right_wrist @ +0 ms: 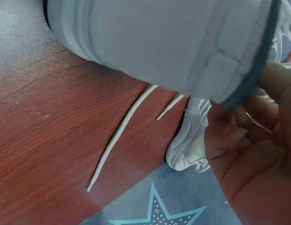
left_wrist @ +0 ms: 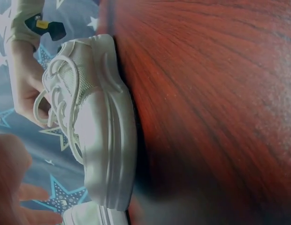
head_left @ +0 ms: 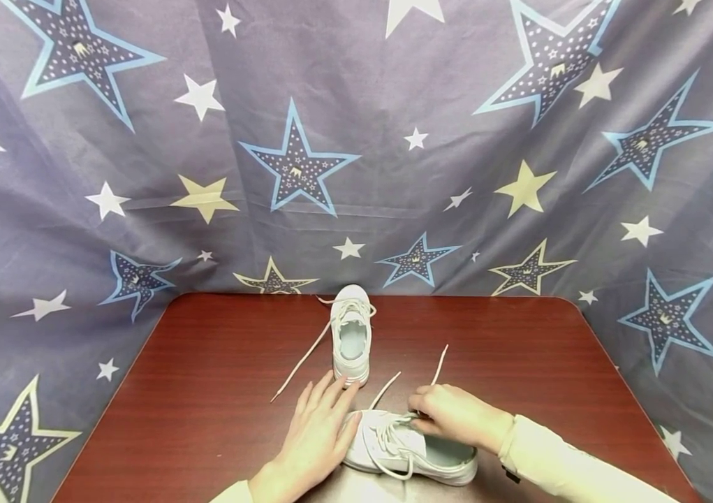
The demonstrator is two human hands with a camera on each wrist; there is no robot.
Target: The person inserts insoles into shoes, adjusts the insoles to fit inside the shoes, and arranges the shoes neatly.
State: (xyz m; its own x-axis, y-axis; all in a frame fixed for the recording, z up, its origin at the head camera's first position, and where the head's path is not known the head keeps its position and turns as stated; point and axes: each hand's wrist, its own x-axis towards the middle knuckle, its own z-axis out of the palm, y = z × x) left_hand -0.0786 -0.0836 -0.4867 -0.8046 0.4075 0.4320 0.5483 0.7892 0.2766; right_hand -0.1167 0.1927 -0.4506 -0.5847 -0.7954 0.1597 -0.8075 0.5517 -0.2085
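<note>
A white lace-up sneaker point(head_left: 387, 440) lies sideways near the table's front edge, toe to the left and sole down. My right hand point(head_left: 453, 416) is at the top of its lacing, fingers curled and pinching the shoelace beside the collar; the fingers partly hide the pinched spot. One loose lace end point(right_wrist: 119, 131) trails onto the table beyond the shoe, and a lace loop point(left_wrist: 72, 108) hangs over its near side. My left hand point(head_left: 315, 436) lies by the toe with fingers extended, its thumb right at the toe's edge and holding nothing.
A second white sneaker point(head_left: 352, 349) stands at the back of the reddish-brown table point(head_left: 218, 377), toe away from me. Its long lace point(head_left: 302, 360) stretches to the left. Behind the table hangs a grey curtain point(head_left: 381, 181) with stars.
</note>
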